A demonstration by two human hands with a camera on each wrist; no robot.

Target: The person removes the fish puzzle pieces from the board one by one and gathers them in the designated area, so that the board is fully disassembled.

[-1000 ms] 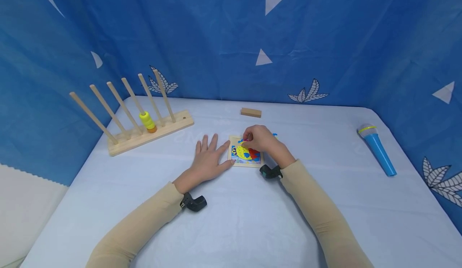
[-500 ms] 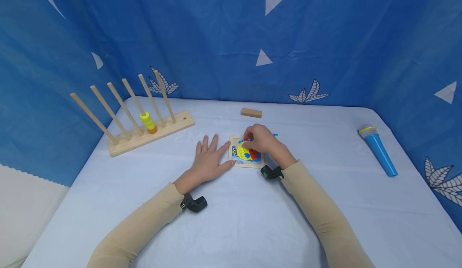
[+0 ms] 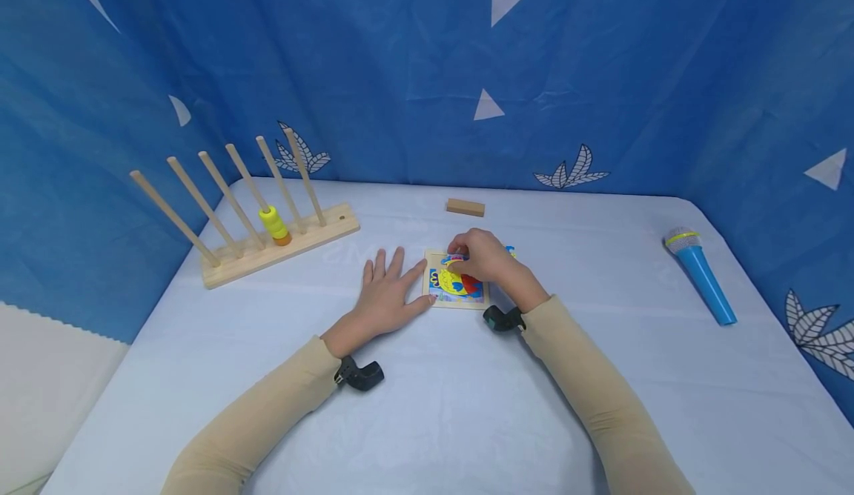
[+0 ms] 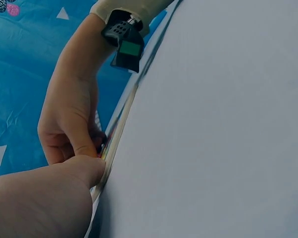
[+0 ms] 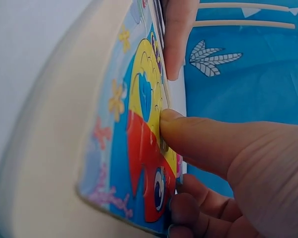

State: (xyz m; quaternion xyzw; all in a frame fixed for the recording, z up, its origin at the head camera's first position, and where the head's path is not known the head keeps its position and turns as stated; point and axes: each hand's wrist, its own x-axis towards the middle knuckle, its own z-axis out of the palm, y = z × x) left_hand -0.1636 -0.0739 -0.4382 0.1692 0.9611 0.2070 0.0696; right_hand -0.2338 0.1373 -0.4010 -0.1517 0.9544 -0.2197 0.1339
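A small wooden jigsaw board [image 3: 459, 305] with a yellow and red fish picture lies on the table between the hands. My left hand [image 3: 383, 299] rests flat with fingers spread, its thumb and index fingertips at the board's left edge. My right hand [image 3: 485, 256] reaches over the upper right of the board, fingers curled and thumb down. Seen from the right wrist, the thumb [image 5: 193, 136] is against the yellow part of the fish puzzle [image 5: 144, 144], and the other fingers curl at the board's far side. The thumb and fingers pinch a puzzle piece, mostly hidden by the hand.
A blue and yellow piece [image 3: 510, 250] shows just beyond the right hand. Behind the board lies a wooden block [image 3: 465, 207]. A peg stand [image 3: 280, 247] with yellow and orange beads on one peg is at the left; a blue toy microphone [image 3: 700, 276] lies at the right.
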